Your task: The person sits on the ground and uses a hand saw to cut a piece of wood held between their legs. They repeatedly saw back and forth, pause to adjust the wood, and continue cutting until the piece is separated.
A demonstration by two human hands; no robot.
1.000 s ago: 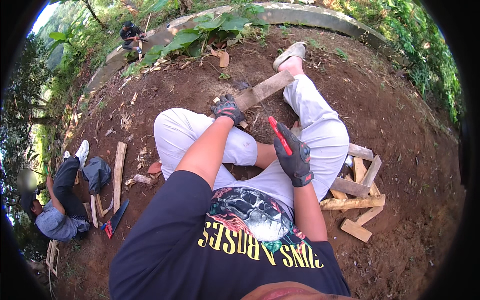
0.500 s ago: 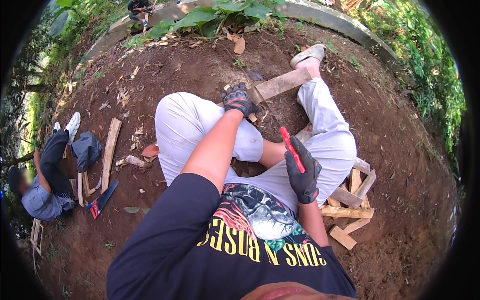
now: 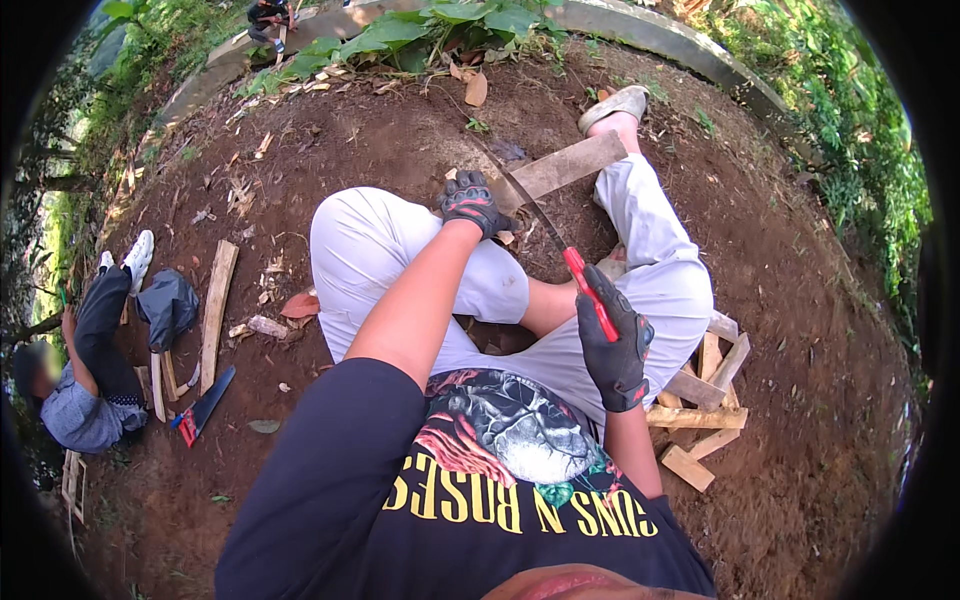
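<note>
1. The plank (image 3: 572,165) lay in front of the person's bent knee, slanting up and right toward the sandalled foot, with its near end at the left hand.
2. The left hand (image 3: 472,203), gloved, had its fingers curled over the near end of the plank, holding it; the fingertips were mostly hidden, so how tight the hold was could not be told.
3. The right hand (image 3: 613,335), also gloved, was closed around the red handle of a saw (image 3: 590,295), with no open gap to be seen between fingers and handle.
4. The saw's blade (image 3: 536,212) crossed the plank just beside the left hand, pointing away and left.
5. As a judgement, the cut was in hand but unfinished: the plank seemed to run on both sides of the blade, though the depth of the cut could not be made out.
6. Short wood pieces (image 3: 705,390) lay heaped beyond the right knee; whether they were finished lengths or scrap was not clear.
7. Large yellow lettering (image 3: 520,503) showed upside down on the dark shirt (image 3: 330,470), below a skull print. Small red marks on the gloves were too small to read.
</note>
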